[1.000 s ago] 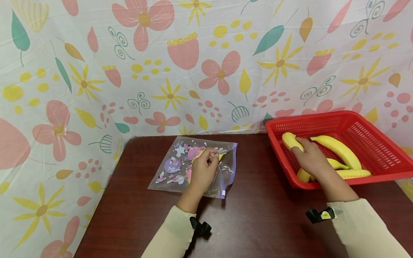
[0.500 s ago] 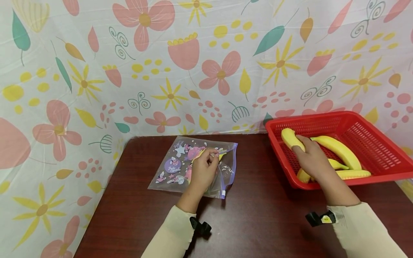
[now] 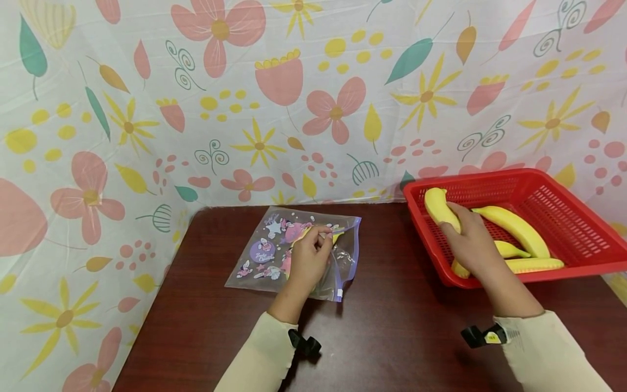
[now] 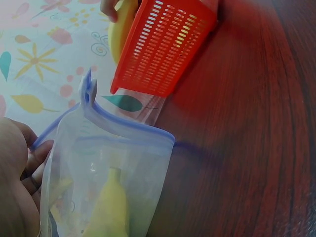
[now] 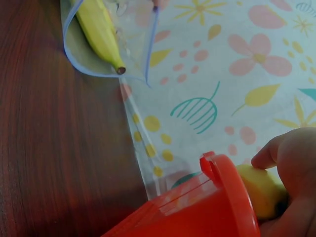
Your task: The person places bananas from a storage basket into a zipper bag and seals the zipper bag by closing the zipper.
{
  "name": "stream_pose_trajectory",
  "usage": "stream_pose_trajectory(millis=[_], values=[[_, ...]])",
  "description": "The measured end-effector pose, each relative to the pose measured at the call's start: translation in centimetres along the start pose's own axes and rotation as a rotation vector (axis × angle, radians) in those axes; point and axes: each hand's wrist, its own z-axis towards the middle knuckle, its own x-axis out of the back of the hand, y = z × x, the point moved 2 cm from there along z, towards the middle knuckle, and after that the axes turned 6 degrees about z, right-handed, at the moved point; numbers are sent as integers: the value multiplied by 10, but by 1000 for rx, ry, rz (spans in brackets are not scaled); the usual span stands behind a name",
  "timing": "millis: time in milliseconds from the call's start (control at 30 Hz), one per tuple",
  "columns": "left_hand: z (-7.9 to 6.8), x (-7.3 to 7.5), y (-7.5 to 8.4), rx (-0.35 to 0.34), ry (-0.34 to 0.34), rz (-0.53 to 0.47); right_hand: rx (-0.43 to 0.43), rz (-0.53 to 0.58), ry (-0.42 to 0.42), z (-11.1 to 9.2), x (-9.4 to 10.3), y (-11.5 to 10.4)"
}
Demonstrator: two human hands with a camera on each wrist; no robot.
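Red perforated basket, one. Landmark for the entries below; stands on the wood-grain table, flower-print cloth behind it.

Held banana, one. Inside the basket's left side, tilted, far end raised. Your right hand has thumb and fingers curled round its nearer part, presumably to leave the far end uncovered. Whether its lower end touches the basket floor, you cannot tell from here.

Loose bananas, in the basket. A curved banana to the right of your right hand; others by the front rim, partly hidden by that hand, so no exact count.

Clear slider bag, cartoon-printed, violet-edged. Well left of the basket, mouth facing it, probably for a short reach between them. Your left hand pinches the lip, fingers narrow, likely to keep the mouth parted. White slider at the mouth's near end.

Bagged banana. Inside the bag, left of the basket, one end toward the mouth.
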Motion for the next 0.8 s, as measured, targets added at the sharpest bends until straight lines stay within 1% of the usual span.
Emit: stream_pose_trajectory(millis=[333, 500, 800], values=[[0, 0, 0, 6, -5, -8, 2, -12, -1, -3, -5, -11], [0, 0, -1, 1, 0, -5, 17, 9, 4, -5, -8, -16], [0, -1, -2, -4, 2, -19, 34, 67, -16, -6, -14, -21]])
